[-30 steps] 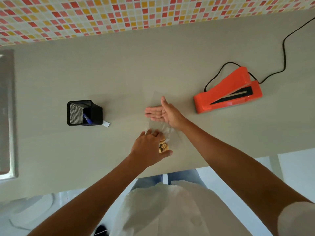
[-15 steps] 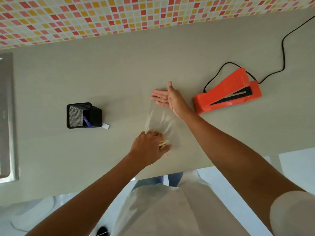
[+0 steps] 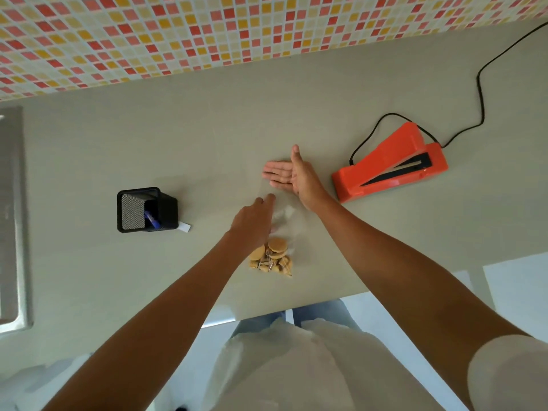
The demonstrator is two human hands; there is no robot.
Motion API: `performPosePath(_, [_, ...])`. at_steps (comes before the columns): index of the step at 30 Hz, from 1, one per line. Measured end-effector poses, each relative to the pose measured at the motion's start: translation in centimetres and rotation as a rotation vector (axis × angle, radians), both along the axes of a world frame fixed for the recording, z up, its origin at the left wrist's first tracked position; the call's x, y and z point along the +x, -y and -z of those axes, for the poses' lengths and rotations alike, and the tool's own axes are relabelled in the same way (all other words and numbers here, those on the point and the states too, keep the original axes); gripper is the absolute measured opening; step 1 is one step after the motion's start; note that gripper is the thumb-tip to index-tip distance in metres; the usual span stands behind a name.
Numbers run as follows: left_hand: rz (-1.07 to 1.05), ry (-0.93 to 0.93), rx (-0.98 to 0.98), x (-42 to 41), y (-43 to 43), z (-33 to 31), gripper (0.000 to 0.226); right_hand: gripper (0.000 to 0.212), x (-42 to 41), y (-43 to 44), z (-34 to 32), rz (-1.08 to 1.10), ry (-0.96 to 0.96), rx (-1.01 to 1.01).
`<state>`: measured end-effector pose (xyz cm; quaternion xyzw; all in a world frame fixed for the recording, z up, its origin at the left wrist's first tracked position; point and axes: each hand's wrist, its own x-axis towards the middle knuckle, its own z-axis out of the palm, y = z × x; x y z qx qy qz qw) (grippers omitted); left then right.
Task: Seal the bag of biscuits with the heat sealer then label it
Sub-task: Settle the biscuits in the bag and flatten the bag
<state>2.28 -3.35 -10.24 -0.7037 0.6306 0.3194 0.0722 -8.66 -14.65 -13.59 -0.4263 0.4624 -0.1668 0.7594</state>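
A clear plastic bag (image 3: 289, 223) lies flat on the grey counter (image 3: 207, 137), with several round biscuits (image 3: 272, 257) bunched at its near end. My right hand (image 3: 292, 176) lies flat with straight fingers on the bag's far, open end. My left hand (image 3: 253, 222) rests on the bag's middle, fingers stretched forward. An orange heat sealer (image 3: 391, 170) with its lid raised stands just right of my right hand. A small white label (image 3: 184, 226) lies next to a black mesh pen holder (image 3: 145, 209).
The sealer's black cord (image 3: 480, 93) runs away to the back right. A blue pen (image 3: 151, 219) stands in the holder. A metal sink edge (image 3: 13, 218) borders the far left. A tiled wall (image 3: 207, 31) backs the counter, whose near edge (image 3: 296, 310) is close to the biscuits.
My right hand slid up the bag to its far end. My left hand came off the biscuits and moved forward onto the bag's middle, leaving the biscuits uncovered.
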Motion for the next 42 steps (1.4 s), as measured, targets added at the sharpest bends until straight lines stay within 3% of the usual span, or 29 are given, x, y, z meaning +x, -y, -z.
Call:
performPosePath(7, [0.114, 0.161, -0.081, 0.5, 0.9, 0.6, 0.085, 0.064, -2.7, -2.5, -0.5, 0.285, -0.143, -0.343])
performPosePath(12, [0.191, 0.233, -0.074, 0.9, 1.8, 0.6, 0.101, 0.020, -5.1, -6.1, -0.6, 0.325, -0.487, -0.598])
performPosePath(17, [0.193, 0.262, -0.035, 0.8, 2.1, 0.4, 0.110, 0.028, -4.7, -8.7, -1.1, 0.359, -0.725, -0.433])
performPosePath(24, [0.177, 0.249, -0.043, 0.7, 2.1, 0.7, 0.111, 0.042, -2.0, -6.9, -2.3, 0.513, -0.666, -0.133])
performPosePath(26, [0.181, 0.248, -0.062, 0.9, 2.1, 0.8, 0.110, 0.037, -1.5, -6.3, -2.0, 0.498, -0.653, -0.114])
performPosePath(29, [0.178, 0.224, -0.073, 0.9, 2.1, 0.7, 0.110, 0.009, -1.1, -5.7, -1.3, 0.468, -0.653, -0.196])
performPosePath(30, [0.160, 0.208, -0.074, 1.0, 2.1, 0.7, 0.113, 0.023, -1.0, -5.5, -1.2, 0.462, -0.636, -0.222])
performPosePath(32, [0.069, 0.160, -0.089, 1.3, 1.9, 0.8, 0.126, 0.039, -1.1, -5.5, -1.3, 0.448, -0.608, -0.275])
performPosePath(36, [-0.135, -0.117, -0.146, 3.1, 1.3, 1.6, 0.145, 0.005, -1.4, -6.4, -1.7, 0.477, -0.454, -0.294])
performPosePath(40, [-0.633, -0.652, -0.152, 4.6, 2.2, 1.4, 0.131, 0.011, -2.0, -6.7, -2.8, 0.468, -0.319, -0.249])
performPosePath(42, [-0.687, -0.807, -0.130, 4.9, 2.9, 1.2, 0.115, 0.010, -2.3, -6.6, -3.6, 0.437, -0.274, -0.240])
